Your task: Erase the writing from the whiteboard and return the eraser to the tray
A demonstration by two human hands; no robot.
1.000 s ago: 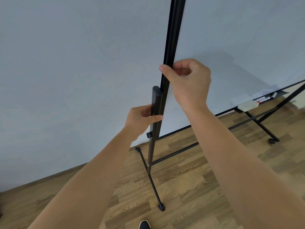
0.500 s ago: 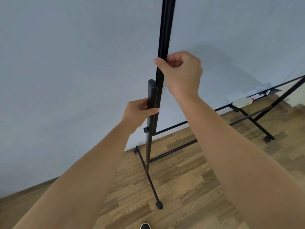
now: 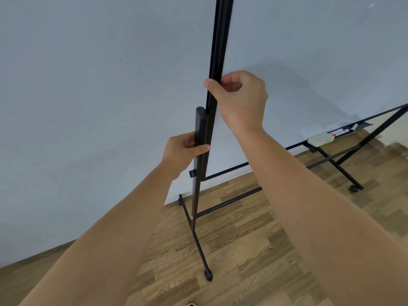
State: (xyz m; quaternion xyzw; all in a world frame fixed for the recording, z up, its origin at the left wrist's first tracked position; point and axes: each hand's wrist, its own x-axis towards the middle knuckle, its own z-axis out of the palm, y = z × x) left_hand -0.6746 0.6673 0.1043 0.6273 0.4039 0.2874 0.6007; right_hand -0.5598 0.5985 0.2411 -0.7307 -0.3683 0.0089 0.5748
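- Left hand [image 3: 184,151] grip grasps the stand upright [image 3: 199,138]; right hand [image 3: 239,100] grip pinches the whiteboard [image 3: 287,51] frame edge.
- Eraser [image 3: 321,139] rests on the tray [image 3: 362,125], far right.
- Step: positioning board; next, reach for eraser.

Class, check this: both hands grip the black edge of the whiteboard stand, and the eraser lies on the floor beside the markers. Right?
Not quite. The head view shows the eraser lying on the tray beside the markers, not on the floor. The left hand and right hand do grip the stand.
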